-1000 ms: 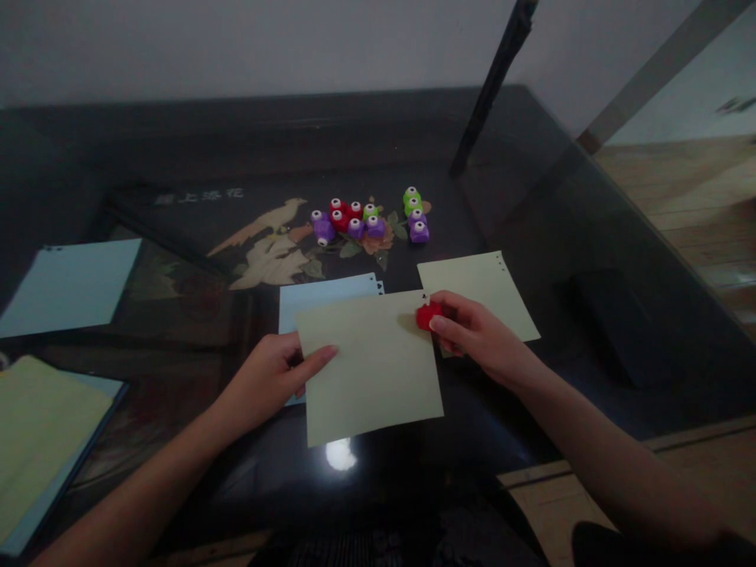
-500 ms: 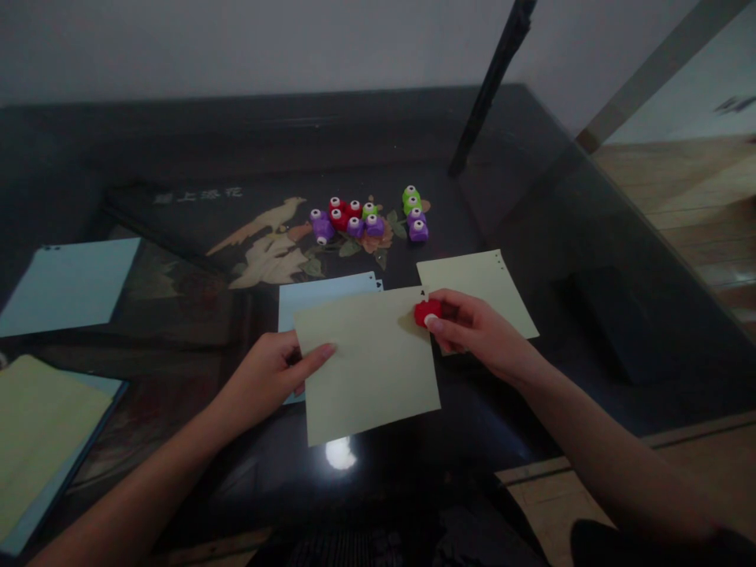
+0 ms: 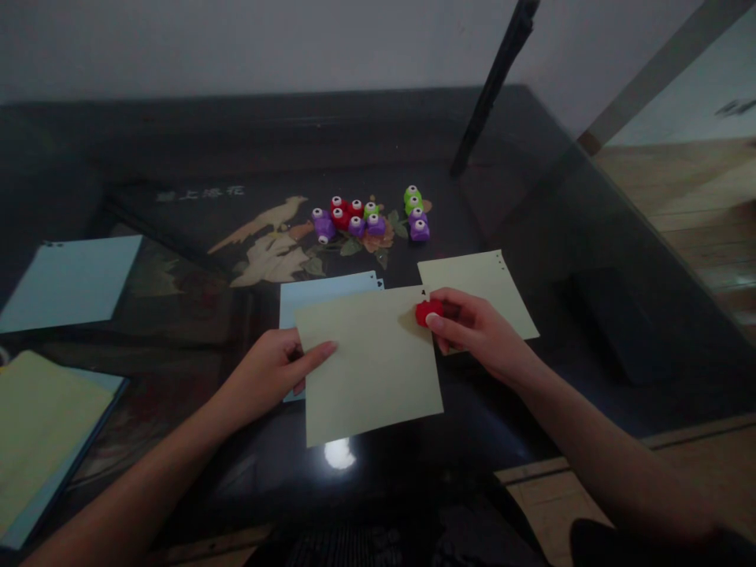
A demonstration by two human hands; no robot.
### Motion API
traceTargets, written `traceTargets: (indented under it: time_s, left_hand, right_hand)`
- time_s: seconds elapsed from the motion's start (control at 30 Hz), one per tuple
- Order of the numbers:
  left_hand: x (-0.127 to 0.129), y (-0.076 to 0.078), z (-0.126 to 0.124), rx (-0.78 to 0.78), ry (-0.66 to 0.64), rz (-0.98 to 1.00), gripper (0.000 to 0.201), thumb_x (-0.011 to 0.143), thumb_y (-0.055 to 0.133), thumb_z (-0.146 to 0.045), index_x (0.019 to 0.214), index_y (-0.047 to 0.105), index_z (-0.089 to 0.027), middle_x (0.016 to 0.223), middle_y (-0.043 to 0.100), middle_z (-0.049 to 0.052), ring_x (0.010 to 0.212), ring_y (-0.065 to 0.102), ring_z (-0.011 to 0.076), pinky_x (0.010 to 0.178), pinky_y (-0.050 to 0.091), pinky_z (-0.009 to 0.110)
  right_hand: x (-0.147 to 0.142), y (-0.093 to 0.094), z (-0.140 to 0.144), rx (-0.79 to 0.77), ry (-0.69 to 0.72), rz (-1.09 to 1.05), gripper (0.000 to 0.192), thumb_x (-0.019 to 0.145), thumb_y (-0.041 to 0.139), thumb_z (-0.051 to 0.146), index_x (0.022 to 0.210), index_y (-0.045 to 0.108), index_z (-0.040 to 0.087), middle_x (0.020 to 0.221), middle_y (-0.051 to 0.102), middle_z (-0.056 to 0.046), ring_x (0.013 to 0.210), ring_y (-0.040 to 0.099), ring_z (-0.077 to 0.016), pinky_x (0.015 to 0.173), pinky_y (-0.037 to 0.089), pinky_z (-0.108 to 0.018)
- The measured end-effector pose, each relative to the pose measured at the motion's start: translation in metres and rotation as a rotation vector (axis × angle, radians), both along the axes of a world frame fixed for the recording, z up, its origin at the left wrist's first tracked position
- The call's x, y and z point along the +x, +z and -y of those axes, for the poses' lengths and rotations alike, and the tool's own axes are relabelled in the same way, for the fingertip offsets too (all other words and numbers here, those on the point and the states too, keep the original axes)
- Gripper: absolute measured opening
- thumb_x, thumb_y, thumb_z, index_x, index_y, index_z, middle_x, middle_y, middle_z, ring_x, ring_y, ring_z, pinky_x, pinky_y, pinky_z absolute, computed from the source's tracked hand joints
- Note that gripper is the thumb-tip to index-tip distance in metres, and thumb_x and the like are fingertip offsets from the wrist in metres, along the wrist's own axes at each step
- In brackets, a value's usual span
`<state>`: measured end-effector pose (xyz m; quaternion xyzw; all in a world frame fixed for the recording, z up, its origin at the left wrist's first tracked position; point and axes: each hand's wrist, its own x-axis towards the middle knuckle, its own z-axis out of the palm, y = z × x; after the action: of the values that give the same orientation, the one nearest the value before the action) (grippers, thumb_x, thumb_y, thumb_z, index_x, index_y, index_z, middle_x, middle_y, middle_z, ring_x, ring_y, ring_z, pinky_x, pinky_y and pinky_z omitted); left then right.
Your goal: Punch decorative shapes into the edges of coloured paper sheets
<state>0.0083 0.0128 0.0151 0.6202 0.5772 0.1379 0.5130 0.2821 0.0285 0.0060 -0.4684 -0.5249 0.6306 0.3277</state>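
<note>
My left hand [image 3: 287,364] pinches the left edge of a pale yellow sheet of paper [image 3: 372,366], thumb on top and fingers underneath. At the sheet's top right corner, my right hand [image 3: 476,327] grips a small red craft punch [image 3: 426,313] with a white button under the thumb. The punch sits over the sheet's right edge. A small dark punched shape shows just above it. Partly under the held sheet lies light blue paper [image 3: 327,287] with punched marks at its corner. Another pale yellow sheet [image 3: 472,272], with several small holes, lies behind my right hand.
Several red, purple and green punches [image 3: 355,226] stand in a cluster on the dark glossy table [image 3: 236,465], beside a row of green and purple ones [image 3: 416,213]. Blue paper [image 3: 74,279] and a yellow-and-blue stack [image 3: 47,433] lie left. A black pole [image 3: 493,87] rises behind.
Almost nothing differs. The hands, sheet and red punch keep their places, and the whole view has shifted very slightly.
</note>
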Motion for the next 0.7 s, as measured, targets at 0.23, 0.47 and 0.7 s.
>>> traceTargets:
  time_s: [0.23, 0.47, 0.7]
  left_hand:
    - [0.0021, 0.0018, -0.0011, -0.021, -0.004, 0.002, 0.035, 0.079, 0.052, -0.045, 0.056, 0.052, -0.018, 0.041, 0.045, -0.004, 0.036, 0.04, 0.0094, 0.036, 0.029, 0.021]
    - [0.0024, 0.0019, -0.0011, -0.021, -0.009, 0.043, 0.034, 0.079, 0.052, -0.044, 0.056, 0.052, -0.018, 0.039, 0.044, -0.005, 0.035, 0.039, 0.009, 0.035, 0.029, 0.02]
    - [0.0022, 0.0013, -0.0003, -0.034, 0.016, 0.044, 0.034, 0.078, 0.054, -0.044, 0.056, 0.051, -0.018, 0.04, 0.044, -0.005, 0.035, 0.039, 0.0089, 0.035, 0.029, 0.02]
  right_hand:
    - [-0.0033, 0.0008, -0.0001, 0.022, -0.035, -0.004, 0.025, 0.077, 0.069, 0.037, 0.091, 0.058, 0.019, 0.069, 0.057, 0.004, 0.048, 0.047, -0.0054, 0.044, 0.035, -0.021]
    - [-0.0036, 0.0004, 0.0006, 0.022, -0.045, 0.012, 0.026, 0.077, 0.068, 0.037, 0.09, 0.057, 0.018, 0.069, 0.057, 0.003, 0.047, 0.047, -0.0053, 0.041, 0.032, -0.021]
    - [-0.0045, -0.0002, 0.0015, 0.026, -0.043, -0.003, 0.024, 0.078, 0.068, 0.036, 0.09, 0.057, 0.018, 0.069, 0.057, 0.004, 0.047, 0.047, -0.005, 0.041, 0.033, -0.02]
